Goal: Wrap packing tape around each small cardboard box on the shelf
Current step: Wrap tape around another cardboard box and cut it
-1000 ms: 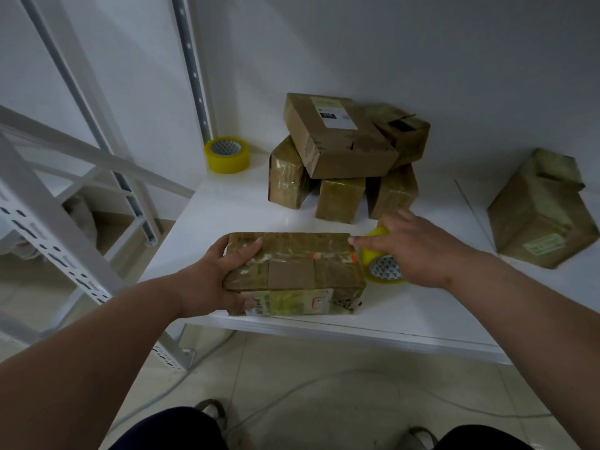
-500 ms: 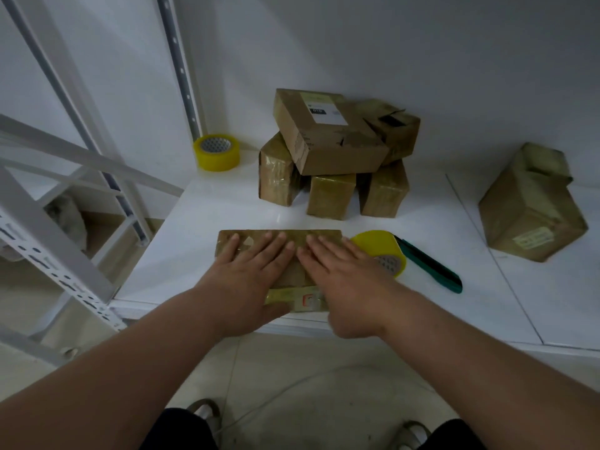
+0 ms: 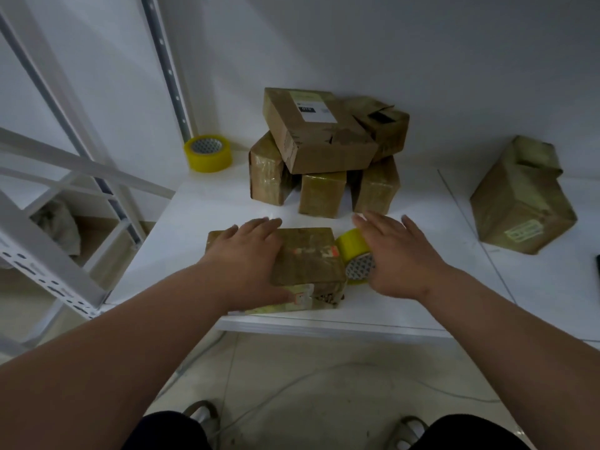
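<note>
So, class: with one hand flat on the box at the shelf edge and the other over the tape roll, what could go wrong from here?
1. The front box lies right at the shelf edge; a push from the left hand could tip it off.
2. The tape roll lies on its side beside the box; the right hand, fingers straight, might knock it rolling.
3. The top box sits tilted on the stack and might slide.

Flat brown cardboard box point(image 3: 305, 254) under my left hand point(image 3: 246, 254) had orange-red marks & a pale label. Yellow packing tape roll point(image 3: 352, 251) w/ white-grey patterned core sat by it. Second yellow tape roll point(image 3: 208, 153) at back. White metal shelf point(image 3: 422, 306).
</note>
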Demonstrator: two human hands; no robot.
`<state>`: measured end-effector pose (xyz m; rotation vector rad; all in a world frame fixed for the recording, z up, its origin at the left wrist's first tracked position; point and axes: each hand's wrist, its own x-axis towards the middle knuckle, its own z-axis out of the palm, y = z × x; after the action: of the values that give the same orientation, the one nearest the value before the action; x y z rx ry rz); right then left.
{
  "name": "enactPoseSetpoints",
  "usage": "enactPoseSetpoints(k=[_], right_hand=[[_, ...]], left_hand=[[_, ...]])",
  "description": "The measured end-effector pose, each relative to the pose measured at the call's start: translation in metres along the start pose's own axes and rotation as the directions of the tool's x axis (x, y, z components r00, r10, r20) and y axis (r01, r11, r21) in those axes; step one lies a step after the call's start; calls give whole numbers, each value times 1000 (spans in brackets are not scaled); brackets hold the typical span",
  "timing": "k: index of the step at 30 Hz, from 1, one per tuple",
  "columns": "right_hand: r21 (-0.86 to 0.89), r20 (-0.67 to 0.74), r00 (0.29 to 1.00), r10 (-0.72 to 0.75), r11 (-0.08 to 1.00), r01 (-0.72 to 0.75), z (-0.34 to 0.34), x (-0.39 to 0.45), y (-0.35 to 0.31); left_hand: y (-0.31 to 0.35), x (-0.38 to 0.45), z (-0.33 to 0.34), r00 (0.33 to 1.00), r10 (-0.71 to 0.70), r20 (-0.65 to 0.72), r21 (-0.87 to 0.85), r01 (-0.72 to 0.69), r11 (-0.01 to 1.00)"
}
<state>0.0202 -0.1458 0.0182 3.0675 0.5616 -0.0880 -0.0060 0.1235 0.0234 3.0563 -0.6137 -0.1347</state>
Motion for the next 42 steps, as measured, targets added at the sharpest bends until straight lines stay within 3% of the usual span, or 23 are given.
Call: enactPoseSetpoints(k=[3,5,9,12,13,15,17,19,20,22,25,28,31,38,40,42], right_hand=[[217,157,975,158,958,-190,6,11,8],[405,152,966,210,878,-254,6,17,12],[624,30,975,219,758,-189,-8,18,19],[796,-51,966,254,594,-114,-36,12,20],[860,-63,962,267,503,-84,-48,11,21],[982,-59,969,239,189,13,-73,5,22],[984,-98,983,157,-134,120,-96,1,22],[938,-172,982,78,-293,187,-115,-2,13],[927,-203,979,36,-314,204,-121,-3,6],[949,-219,975,-38,-239,204,-126,-2,-11],[979,-175,984,-34,-112,171,-123,0,-32],[978,-192,981,-39,-90,187,-118,4,-45],[977,-211,975,-65,-48,209,-118,9,-59],[966,-212,969,-126,126,228,-131,16,-72],[960,-219,971,-90,159,232,-136,18,-66],[951,-239,971,-19,198,238,-141,17,-49]], left_hand=[[13,21,-3,991,-38,130,17,37,999],[19,34,-3,978,-51,203,28,47,999],[21,46,-8,961,-74,265,-26,84,996],[15,41,-21,981,-41,192,-114,64,991],[12,39,-27,990,-30,137,-181,55,982],[10,31,-39,1000,-25,17,-389,30,921],[11,24,-46,996,-42,-73,-640,-14,768],[15,20,-47,991,-66,-112,-831,-57,554],[17,18,-44,991,-68,-115,-875,-68,479],[19,12,-36,994,-67,-89,-876,-46,481],[16,-1,-35,994,-89,-57,-858,-3,513],[13,-6,-49,989,-86,-118,-903,-71,424],[9,-8,-57,987,-128,-101,-929,-48,368],[-4,-14,-52,983,-161,-92,-871,-2,491],[-6,-16,-51,982,-150,-110,-853,-16,522],[-14,-20,-48,982,-162,-98,-874,-7,486]])
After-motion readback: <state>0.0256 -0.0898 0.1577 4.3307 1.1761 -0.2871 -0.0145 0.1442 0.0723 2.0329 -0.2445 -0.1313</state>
